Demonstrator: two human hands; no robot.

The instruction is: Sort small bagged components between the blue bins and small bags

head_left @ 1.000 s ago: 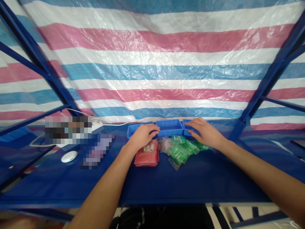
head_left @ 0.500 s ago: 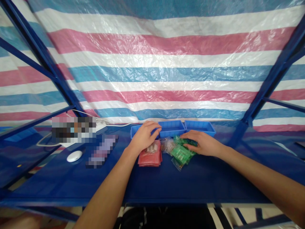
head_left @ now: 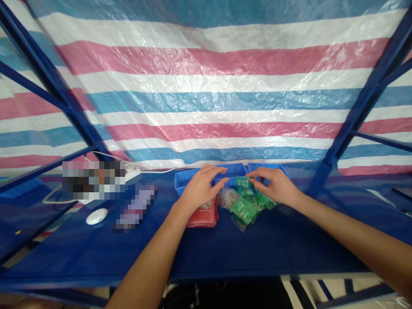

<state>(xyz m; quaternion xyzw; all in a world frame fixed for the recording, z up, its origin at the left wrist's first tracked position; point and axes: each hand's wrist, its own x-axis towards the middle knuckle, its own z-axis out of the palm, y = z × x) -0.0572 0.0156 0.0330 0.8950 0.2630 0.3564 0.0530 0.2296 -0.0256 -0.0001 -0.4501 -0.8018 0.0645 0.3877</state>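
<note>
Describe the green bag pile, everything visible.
The green bag pile is a loose heap of small translucent green plastic packets, shiny and crinkled, overlapping at odd angles on the blue table. It lies in front of the blue bins, right of a clear packet and the red packets. The right hand rests on its far side, fingertips pinching a top packet. Contents unreadable.

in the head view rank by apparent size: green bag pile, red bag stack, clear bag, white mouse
1. green bag pile
2. red bag stack, partly hidden under the left hand, so unsure
3. clear bag and white mouse look alike; no ranking
</note>
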